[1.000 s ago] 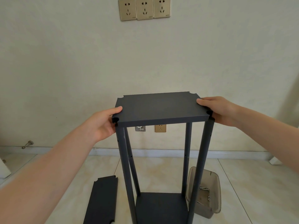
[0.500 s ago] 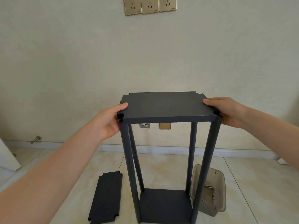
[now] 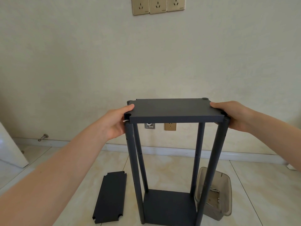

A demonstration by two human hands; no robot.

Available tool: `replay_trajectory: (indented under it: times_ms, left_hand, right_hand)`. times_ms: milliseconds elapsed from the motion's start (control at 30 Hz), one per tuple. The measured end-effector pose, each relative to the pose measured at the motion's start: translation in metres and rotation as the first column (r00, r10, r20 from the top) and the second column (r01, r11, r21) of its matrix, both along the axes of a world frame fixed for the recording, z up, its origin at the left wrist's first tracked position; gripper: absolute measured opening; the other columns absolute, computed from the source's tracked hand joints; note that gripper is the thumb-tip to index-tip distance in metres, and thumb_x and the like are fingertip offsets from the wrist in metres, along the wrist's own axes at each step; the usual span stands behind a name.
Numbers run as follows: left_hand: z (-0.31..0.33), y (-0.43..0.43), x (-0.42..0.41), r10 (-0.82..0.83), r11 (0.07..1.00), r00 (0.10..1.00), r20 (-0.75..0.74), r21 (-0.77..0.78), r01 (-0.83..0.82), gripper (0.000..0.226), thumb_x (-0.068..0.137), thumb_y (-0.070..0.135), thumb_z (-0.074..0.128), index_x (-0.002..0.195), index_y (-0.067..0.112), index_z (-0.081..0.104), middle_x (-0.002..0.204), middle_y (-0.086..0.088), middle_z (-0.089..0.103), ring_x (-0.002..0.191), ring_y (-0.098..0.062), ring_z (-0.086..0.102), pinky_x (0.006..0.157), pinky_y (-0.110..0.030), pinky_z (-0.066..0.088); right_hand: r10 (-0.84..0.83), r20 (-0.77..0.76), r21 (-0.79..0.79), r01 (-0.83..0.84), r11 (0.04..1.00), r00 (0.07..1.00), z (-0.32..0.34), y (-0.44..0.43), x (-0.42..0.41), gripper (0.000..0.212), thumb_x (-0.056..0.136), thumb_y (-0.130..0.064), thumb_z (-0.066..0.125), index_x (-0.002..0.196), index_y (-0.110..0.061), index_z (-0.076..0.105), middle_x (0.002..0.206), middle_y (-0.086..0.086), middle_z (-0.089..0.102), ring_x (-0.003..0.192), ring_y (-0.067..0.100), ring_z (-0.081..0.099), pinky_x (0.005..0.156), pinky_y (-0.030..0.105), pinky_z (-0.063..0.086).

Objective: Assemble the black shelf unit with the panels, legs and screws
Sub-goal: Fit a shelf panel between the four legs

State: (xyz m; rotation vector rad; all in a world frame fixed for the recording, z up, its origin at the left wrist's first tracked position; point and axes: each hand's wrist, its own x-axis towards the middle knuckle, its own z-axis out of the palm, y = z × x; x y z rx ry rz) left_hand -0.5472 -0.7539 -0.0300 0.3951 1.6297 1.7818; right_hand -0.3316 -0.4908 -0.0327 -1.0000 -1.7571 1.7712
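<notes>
**Kid:** Where is the black shelf?

**Friend:** It stands on the floor (image 3: 260,193) by the wall. The top panel (image 3: 174,110) sits on four legs (image 3: 135,168). The bottom panel (image 3: 169,207) is down low between them.

**Kid:** What do the hands do?

**Friend:** The left hand (image 3: 114,123) grips the top panel's left end, thumb on top, fingers curled below. The right hand (image 3: 236,116) grips the right end the same way, by the near right leg.

**Kid:** Did anything change?

**Friend:** Yes. The top panel went down a bit. Now leg tops peek up in its two back corner notches. Before, those notches looked empty.

**Kid:** What else is around?

**Friend:** A spare panel (image 3: 110,198) lies flat on the floor, left of the shelf. A see-through box (image 3: 227,207) with screws (image 3: 214,190) inside sits just right of it. Gold wall sockets (image 3: 158,4) are up high.
</notes>
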Motion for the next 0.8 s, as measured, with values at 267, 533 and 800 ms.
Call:
replay_trajectory:
  times_ms: [267,533,800]
  left_hand:
    - [-0.006,-0.006,0.006,-0.041,0.998,0.999,0.007,-0.044,0.041,0.012,0.097,0.019,0.063,0.103,0.01,0.068,0.071,0.003,0.074,0.055,-0.009,0.069,0.046,-0.02,0.052]
    - [-0.019,-0.006,0.005,-0.051,0.999,0.999,-0.003,0.005,0.051,0.014,0.098,0.026,0.06,0.099,0.013,0.066,0.065,0.003,0.067,0.05,-0.012,0.058,0.062,-0.028,0.045]
    - [-0.025,-0.004,0.004,-0.013,1.0,1.0,0.013,0.026,0.012,0.016,0.096,0.028,0.062,0.094,0.013,0.065,0.069,-0.001,0.065,0.056,-0.017,0.053,0.046,-0.023,0.048]
  right_hand:
    - [0.025,0.019,0.005,-0.025,1.0,1.0,0.002,0.001,0.001,0.019,0.095,-0.024,0.064,0.103,-0.007,0.064,0.074,0.002,0.062,0.057,0.012,0.058,0.053,0.026,0.049]
    - [0.028,0.03,-0.03,-0.027,0.999,0.999,-0.004,-0.001,0.001,0.016,0.095,-0.025,0.064,0.098,-0.009,0.063,0.072,0.001,0.064,0.058,0.012,0.06,0.051,0.024,0.051]
    - [0.069,-0.048,-0.183,-0.077,0.98,0.996,-0.008,-0.001,0.007,0.016,0.094,-0.027,0.062,0.101,-0.012,0.062,0.066,-0.002,0.067,0.052,0.009,0.062,0.05,0.023,0.052]
